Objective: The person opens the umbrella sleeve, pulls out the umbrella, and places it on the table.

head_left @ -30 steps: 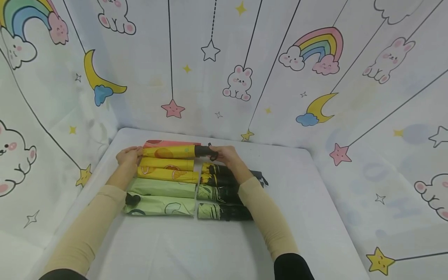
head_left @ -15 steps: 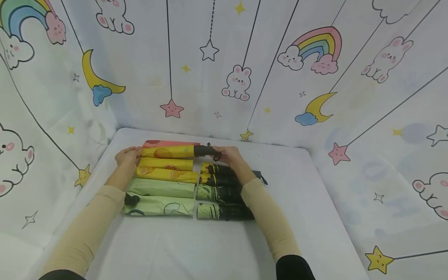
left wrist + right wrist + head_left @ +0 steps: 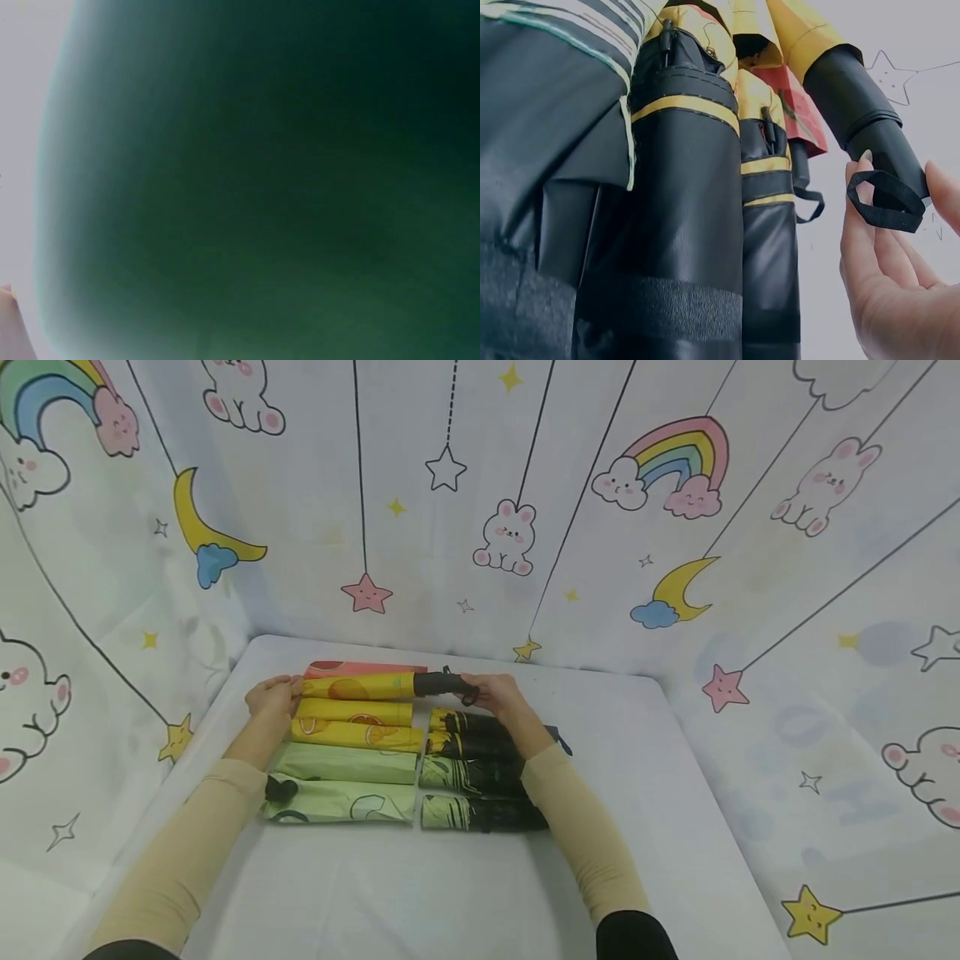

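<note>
In the head view, my left hand (image 3: 270, 700) pinches the left end of a yellow fruit-print sleeve (image 3: 367, 686) at the back of the row. My right hand (image 3: 497, 695) holds the end of the folding umbrella's black handle (image 3: 435, 683), which sticks out of that sleeve's right end. Seen from the right wrist, thumb and fingers grip the handle (image 3: 885, 154) from both sides, and its wrist strap (image 3: 889, 217) loops over the fingers. A dark green blur fills most of the left wrist view, hiding the left hand's work.
Nearer me lie two yellow sleeves (image 3: 360, 735) and two green sleeves (image 3: 345, 797). To their right are several folded black umbrellas (image 3: 502, 816), partly under my right forearm. A red sleeve (image 3: 367, 669) lies behind. White printed cloth (image 3: 420, 552) walls the white table (image 3: 360, 893).
My right hand has shifted slightly right, and a bit more of the black handle shows outside the yellow sleeve. The left hand keeps its hold at the other end.
</note>
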{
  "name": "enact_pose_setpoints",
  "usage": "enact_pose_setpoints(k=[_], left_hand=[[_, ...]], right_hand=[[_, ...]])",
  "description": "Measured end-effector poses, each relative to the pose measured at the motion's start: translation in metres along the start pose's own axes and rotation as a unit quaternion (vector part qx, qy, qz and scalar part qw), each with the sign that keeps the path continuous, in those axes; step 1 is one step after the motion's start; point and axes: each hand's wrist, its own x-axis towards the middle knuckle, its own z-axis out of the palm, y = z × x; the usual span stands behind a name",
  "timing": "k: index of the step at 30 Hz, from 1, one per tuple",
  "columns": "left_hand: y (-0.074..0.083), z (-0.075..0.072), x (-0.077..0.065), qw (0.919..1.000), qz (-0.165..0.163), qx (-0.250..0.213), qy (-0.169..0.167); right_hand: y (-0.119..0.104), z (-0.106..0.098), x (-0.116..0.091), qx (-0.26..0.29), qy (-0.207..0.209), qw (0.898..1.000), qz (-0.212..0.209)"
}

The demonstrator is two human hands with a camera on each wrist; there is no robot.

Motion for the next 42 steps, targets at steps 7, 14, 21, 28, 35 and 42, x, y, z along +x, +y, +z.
enact_pose_setpoints(k=[7, 14, 21, 28, 35, 42], left_hand=[[0.002, -0.002, -0.002, 1.0000, -0.003, -0.004, -0.002], [0.000, -0.002, 0.000, 0.9999, -0.007, -0.008, -0.003], [0.000, -0.003, 0.000, 1.0000, -0.005, -0.002, -0.001], [0.000, -0.002, 0.000, 1.0000, -0.008, -0.002, -0.004], [0.000, 0.001, -0.001, 0.9999, -0.002, 0.010, 0.000], [0.001, 0.001, -0.002, 0.9999, -0.005, 0.009, -0.001]], right_hand=[[-0.001, -0.007, -0.005, -0.006, -0.002, 1.000, -0.005], [-0.001, -0.012, -0.008, -0.006, 0.001, 1.000, -0.004], [-0.002, -0.016, -0.009, -0.002, 0.004, 1.000, -0.004], [-0.006, -0.019, -0.010, 0.012, 0.013, 1.000, -0.005], [-0.008, -0.024, -0.011, 0.016, 0.019, 1.000, -0.002], [-0.010, -0.027, -0.013, 0.012, 0.025, 1.000, -0.005]])
